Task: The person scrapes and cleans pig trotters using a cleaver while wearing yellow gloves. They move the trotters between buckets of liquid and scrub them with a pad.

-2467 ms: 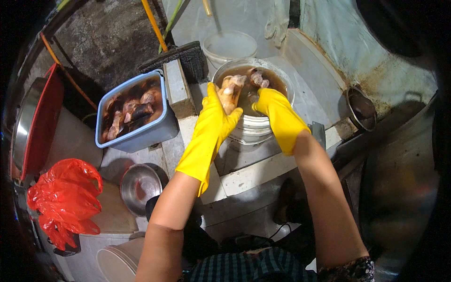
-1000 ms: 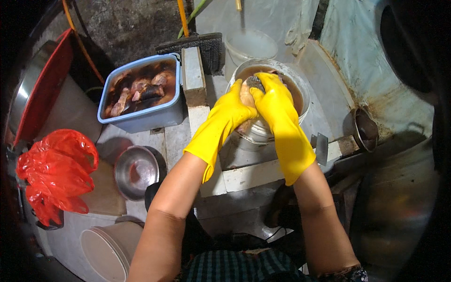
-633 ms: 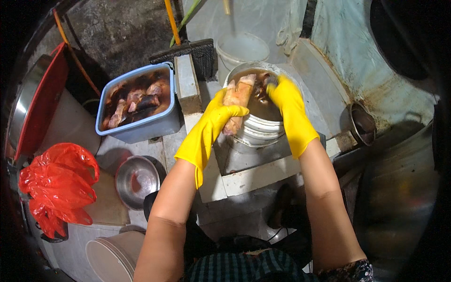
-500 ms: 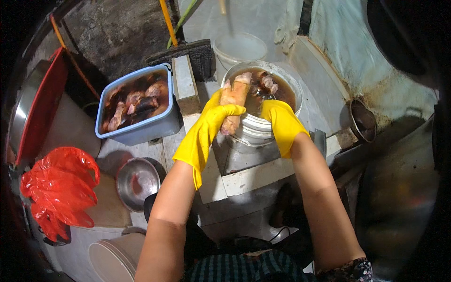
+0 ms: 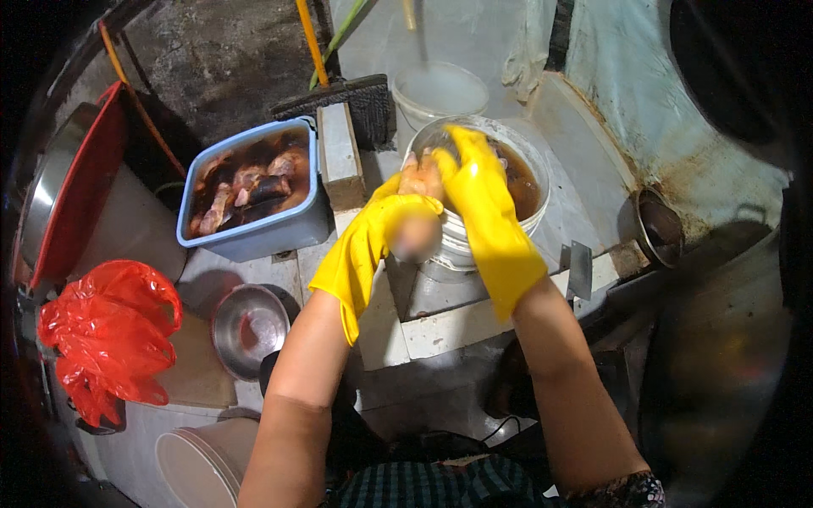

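Observation:
A pale pig's trotter (image 5: 418, 177) is gripped in my left hand (image 5: 373, 237), which wears a yellow rubber glove. Its toe end points away from me, and its near end is blurred. My right hand (image 5: 483, 203), gloved in yellow too, lies across the trotter's far right side. The fingers of this hand are smeared by motion, so I cannot tell whether anything is in them. Under both hands stands a white bucket (image 5: 542, 173) of brownish water, and my right glove covers much of it.
On the left, a blue tub (image 5: 267, 237) holds several trotter pieces in dark liquid. Nearer are a metal bowl (image 5: 247, 332), a red plastic bag (image 5: 114, 330) and a pale bucket (image 5: 199, 470). Another white bucket (image 5: 440, 89) and a broom (image 5: 360, 102) stand behind.
My right hand has come up from the water at the bucket's right side and moved left onto the trotter. My left hand keeps its hold in nearly the same place.

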Demonstrator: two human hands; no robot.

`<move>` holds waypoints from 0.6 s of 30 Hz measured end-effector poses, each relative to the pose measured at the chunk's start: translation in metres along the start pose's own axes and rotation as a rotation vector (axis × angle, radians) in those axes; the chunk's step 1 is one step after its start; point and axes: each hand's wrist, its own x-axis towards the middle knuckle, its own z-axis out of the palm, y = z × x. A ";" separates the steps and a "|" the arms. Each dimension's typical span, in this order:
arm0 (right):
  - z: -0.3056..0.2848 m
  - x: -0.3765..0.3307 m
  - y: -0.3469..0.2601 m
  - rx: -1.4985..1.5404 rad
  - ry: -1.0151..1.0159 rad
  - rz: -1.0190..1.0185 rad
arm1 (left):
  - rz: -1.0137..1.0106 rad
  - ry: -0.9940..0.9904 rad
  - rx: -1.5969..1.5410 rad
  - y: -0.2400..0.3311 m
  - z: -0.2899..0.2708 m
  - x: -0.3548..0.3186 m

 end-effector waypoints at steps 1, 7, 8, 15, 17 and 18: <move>0.008 0.018 0.007 -0.011 0.014 0.048 | 0.144 0.063 0.204 -0.013 0.005 0.005; 0.002 -0.024 0.003 0.150 0.046 -0.094 | -0.381 -0.385 -0.513 0.008 -0.044 0.000; -0.013 -0.038 -0.008 0.261 -0.028 -0.128 | -0.396 -0.464 -0.615 0.005 -0.051 0.001; 0.003 -0.004 0.034 0.024 0.118 0.021 | -0.254 -0.534 -0.452 0.001 -0.027 0.004; 0.011 0.019 0.025 -0.022 0.068 0.259 | -0.156 -0.545 -0.393 -0.032 -0.031 0.025; 0.003 0.024 0.029 -0.066 0.001 0.423 | -0.071 -0.573 -0.362 -0.049 -0.014 0.033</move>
